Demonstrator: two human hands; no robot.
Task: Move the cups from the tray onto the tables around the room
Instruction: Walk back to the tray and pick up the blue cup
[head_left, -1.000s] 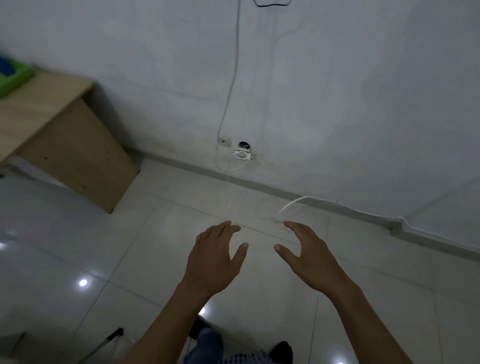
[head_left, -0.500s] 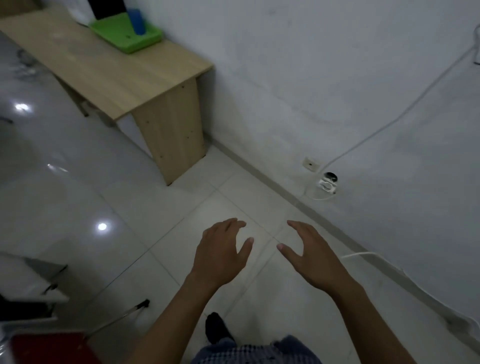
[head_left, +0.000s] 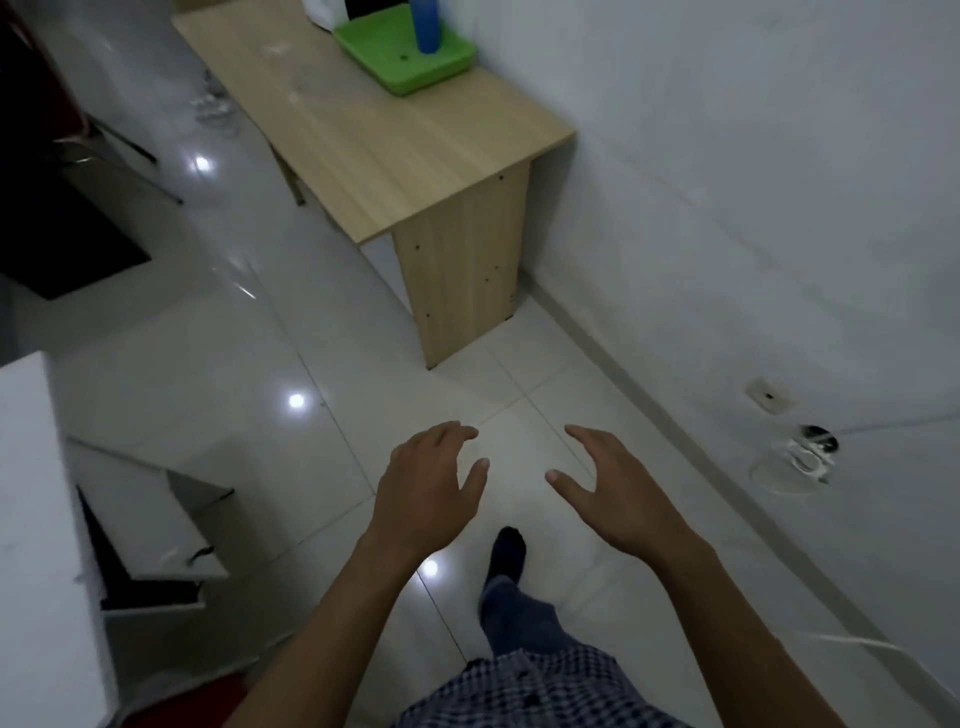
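Note:
A green tray (head_left: 410, 73) sits on a light wooden table (head_left: 363, 135) at the top of the head view, against the white wall. A blue cup (head_left: 425, 26) stands upright in the tray, its top cut off by the frame edge. My left hand (head_left: 426, 488) and my right hand (head_left: 613, 493) hover over the floor well short of the table. Both are empty, palms down, fingers spread.
A white cabinet (head_left: 47, 519) with an open shelf stands at the left. Dark furniture (head_left: 62, 197) fills the upper left. A wall socket (head_left: 769, 397) and a coiled white cable (head_left: 805, 454) are at the right. My foot (head_left: 508, 553) is on the glossy tiled floor.
The view has swung left and moved closer to the table; the tray and blue cup are now nearer and more central. Both hands stay empty and spread.

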